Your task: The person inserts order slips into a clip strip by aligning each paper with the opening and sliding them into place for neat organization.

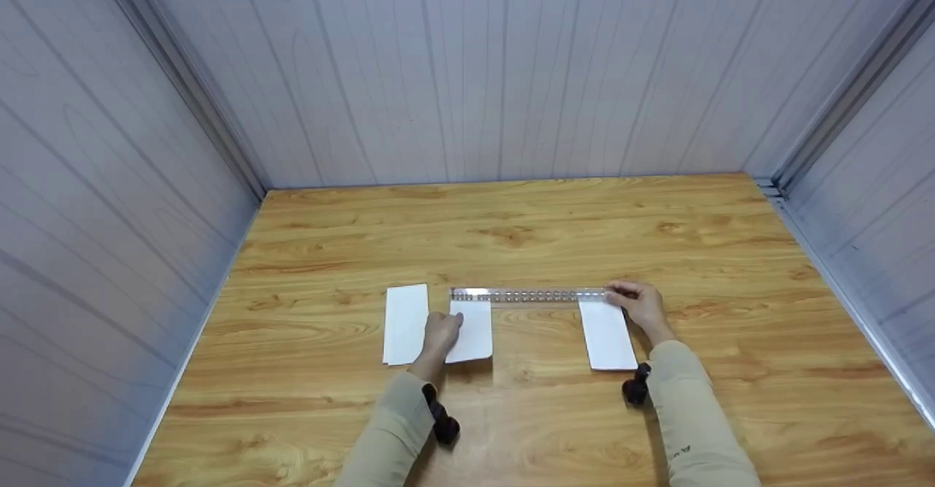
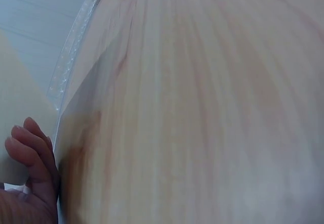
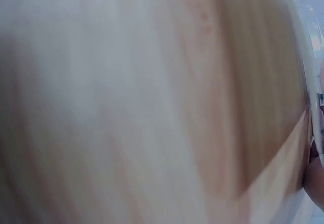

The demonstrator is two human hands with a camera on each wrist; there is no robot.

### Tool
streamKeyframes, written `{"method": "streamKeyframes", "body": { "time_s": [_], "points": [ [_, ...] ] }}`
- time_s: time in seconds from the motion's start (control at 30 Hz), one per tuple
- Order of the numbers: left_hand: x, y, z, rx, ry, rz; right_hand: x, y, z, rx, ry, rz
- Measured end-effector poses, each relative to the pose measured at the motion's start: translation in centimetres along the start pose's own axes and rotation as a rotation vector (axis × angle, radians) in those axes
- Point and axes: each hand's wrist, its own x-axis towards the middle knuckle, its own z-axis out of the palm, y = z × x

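Observation:
My left hand pinches the left edge of a white paper sheet, thumb on top. The sheet's near edge is slightly raised, with a shadow beneath it. In the left wrist view the left hand's fingers are bent against the pale sheet. A long clear ruler lies sideways across the top of this sheet and of another white sheet at the right. My right hand pinches the ruler's right end at that sheet's top corner; the right wrist view shows only part of this hand at its edge.
A third white sheet or small stack lies left of my left hand. Everything rests on a wood-grain table, with pale panel walls at the back and both sides. Dark wrist cameras hang below the sleeves.

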Motion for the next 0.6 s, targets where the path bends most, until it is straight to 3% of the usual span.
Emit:
{"method": "streamKeyframes", "body": {
  "time_s": [0.07,0.1,0.17,0.4,0.47,0.53,0.6],
  "points": [
    [2.7,-2.5,1.3,-0.005,0.009,0.0,0.0,0.0,0.0,-0.008,-0.004,0.004],
    [3.2,-3.0,1.6,-0.005,0.012,-0.006,0.0,0.1,-0.1,-0.012,-0.003,0.006],
    [2.7,-2.4,1.3,-0.015,0.011,-0.015,0.0,0.1,-0.1,-0.021,-0.003,0.009],
    [-7.8,7.2,-3.3,0.012,0.036,0.001,0.0,0.0,-0.1,-0.032,-0.008,-0.014],
    [-9.4,8.6,-4.0,0.015,0.028,0.01,0.0,0.0,-0.1,-0.016,-0.016,-0.017],
    [-9.9,9.0,-4.2,0.022,0.029,0.019,0.0,0.0,-0.1,-0.01,-0.017,-0.013],
    [-9.1,8.4,-3.9,0.018,0.03,0.035,0.0,0.0,-0.1,-0.025,-0.021,-0.005]
  ]
}}
